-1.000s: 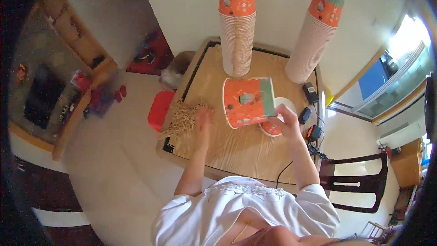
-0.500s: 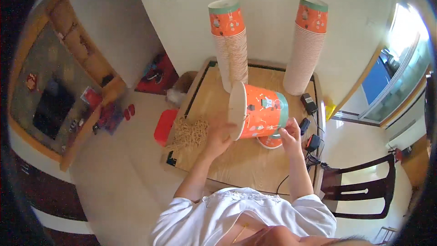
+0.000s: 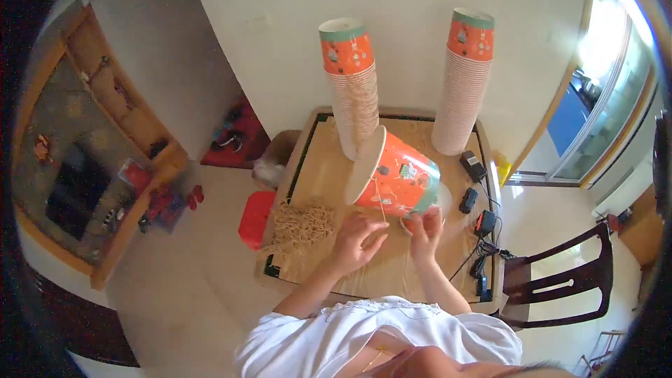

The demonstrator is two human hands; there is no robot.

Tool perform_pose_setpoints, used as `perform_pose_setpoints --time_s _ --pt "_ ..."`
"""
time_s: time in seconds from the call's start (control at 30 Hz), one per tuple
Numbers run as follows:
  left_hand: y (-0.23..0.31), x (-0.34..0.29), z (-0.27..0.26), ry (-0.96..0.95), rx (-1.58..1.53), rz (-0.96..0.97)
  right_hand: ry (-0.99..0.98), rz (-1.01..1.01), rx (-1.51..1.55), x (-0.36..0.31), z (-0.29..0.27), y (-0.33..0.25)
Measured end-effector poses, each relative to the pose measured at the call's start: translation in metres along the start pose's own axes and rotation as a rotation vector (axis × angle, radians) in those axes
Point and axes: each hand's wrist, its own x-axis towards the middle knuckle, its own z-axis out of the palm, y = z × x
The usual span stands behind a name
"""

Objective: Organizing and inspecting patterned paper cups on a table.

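Observation:
My right hand (image 3: 424, 232) is closed on the green base end of an orange printed paper bucket (image 3: 400, 176). The bucket is tilted over the table, its white-rimmed mouth facing left. A thin tan cord (image 3: 380, 201) hangs from its side near the mouth. My left hand (image 3: 358, 241) is just below, thumb and index finger apart, with fingertips close to the cord's lower end. Behind my right hand a pale round item (image 3: 442, 201) on the table is mostly hidden. A pile of tan cords (image 3: 301, 229) lies left of my left hand.
Two tall stacks of upside-down paper buckets, left (image 3: 352, 91) and right (image 3: 463, 84), stand at the table's (image 3: 336, 273) far side. Black adapters (image 3: 473, 166) and cables line the right edge. A red stool (image 3: 256, 218) is at the left, a dark chair (image 3: 567, 280) at the right.
My left hand has left the bucket's rim and moved down beside the cord. The bucket has tipped, its base end lower. My right hand has shifted left and down along the base.

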Motion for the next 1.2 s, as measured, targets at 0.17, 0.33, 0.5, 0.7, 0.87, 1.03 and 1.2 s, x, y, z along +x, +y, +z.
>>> perform_pose_setpoints --time_s 0.17,0.33,0.5,0.7,0.87,1.03,1.2 --pt "-0.057 -0.037 0.033 0.348 -0.131 -0.287 0.098 0.222 0.533 0.003 0.026 -0.027" --pt "-0.092 -0.054 0.017 0.762 -0.169 -0.5 -0.14 0.229 0.34 0.019 0.014 -0.032" --pt "-0.024 0.011 -0.025 0.296 -0.524 -0.447 -0.445 0.169 0.073 0.041 0.013 -0.037" --pt "-0.031 0.03 -0.009 0.323 -0.653 -0.755 -0.23 -0.392 -0.582 0.03 0.048 -0.028" --pt "-0.027 0.027 0.01 0.369 -0.565 -0.689 -0.411 -0.456 -0.654 0.017 0.066 -0.026" --pt "-0.038 0.012 0.014 0.247 -0.615 -0.705 -0.273 -0.186 -0.556 0.034 0.053 -0.024" --pt "-0.037 0.009 0.026 0.276 -0.781 -0.674 -0.339 -0.271 -0.725 0.048 0.052 -0.035"
